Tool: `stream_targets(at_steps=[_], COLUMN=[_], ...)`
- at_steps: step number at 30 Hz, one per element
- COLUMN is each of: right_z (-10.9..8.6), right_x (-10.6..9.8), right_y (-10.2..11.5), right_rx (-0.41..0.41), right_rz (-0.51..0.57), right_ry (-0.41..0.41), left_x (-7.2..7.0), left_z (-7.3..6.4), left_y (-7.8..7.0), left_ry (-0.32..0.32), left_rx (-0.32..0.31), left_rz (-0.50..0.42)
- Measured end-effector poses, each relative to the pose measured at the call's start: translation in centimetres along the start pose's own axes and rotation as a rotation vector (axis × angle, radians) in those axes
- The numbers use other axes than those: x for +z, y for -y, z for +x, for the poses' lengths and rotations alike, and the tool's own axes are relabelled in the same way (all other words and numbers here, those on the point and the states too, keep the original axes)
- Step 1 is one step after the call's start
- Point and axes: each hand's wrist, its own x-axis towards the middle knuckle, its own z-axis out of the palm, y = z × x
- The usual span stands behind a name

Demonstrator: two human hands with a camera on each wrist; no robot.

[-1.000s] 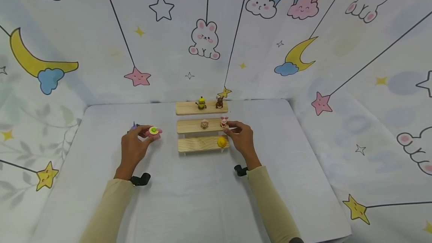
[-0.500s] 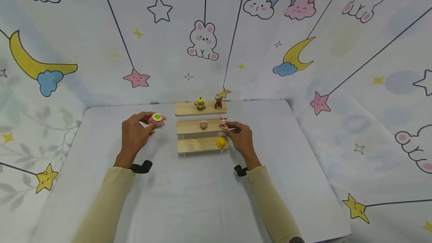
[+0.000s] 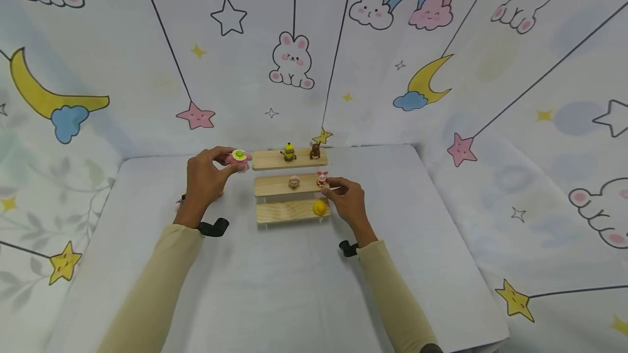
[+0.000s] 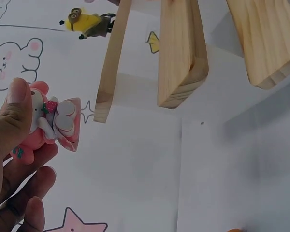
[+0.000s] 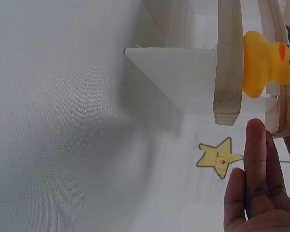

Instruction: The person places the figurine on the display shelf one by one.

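Observation:
My left hand [image 3: 206, 178] pinches a small pink-hooded figurine [image 4: 48, 118] between thumb and fingers. It has a white face, two white feet and a strawberry at its chest. In the head view the figurine is up at the left end of the top wooden shelf [image 3: 265, 159], its round white, yellow and green patch upward. My right hand [image 3: 348, 200] has thumb and index finger at a pink-eared pig figurine [image 3: 321, 178] on the right end of the middle shelf [image 3: 270, 186]. In the right wrist view its other fingers [image 5: 256, 159] extend beside the shelf ends.
A minion figurine [image 3: 289, 152] and a brown figurine [image 3: 315, 151] stand on the top shelf. A small beige figurine [image 3: 294, 182] is on the middle one. A yellow duck [image 5: 266, 63] sits on the bottom shelf [image 3: 279, 212]. Small toys [image 3: 180, 200] lie partly hidden behind my left wrist.
My left hand has carried the pink-hooded figurine forward and right, from the table's left side to the top shelf's left end. The right hand stays at the pig figurine.

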Motion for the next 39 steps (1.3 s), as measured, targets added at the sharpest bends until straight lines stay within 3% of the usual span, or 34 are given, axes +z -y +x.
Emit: stream_targets(at_steps=[15,27,39], right_z=[-0.1,-0.3,-0.3], right_x=[0.1,0.2,0.1], right_y=[-0.3,-0.1,0.0], right_rx=[-0.003,-0.004,0.006], right_rz=[0.004,0.010,0.004], right_ry=[0.012,0.007,-0.005], left_x=[2.8,4.9,5.6], left_z=[1.7,1.7,1.9], left_y=[-1.7,-1.6,-1.6], left_ry=[0.027,-0.009,0.006], left_rx=[-0.027,-0.005,0.009], left_rz=[0.009,0.032,0.010])
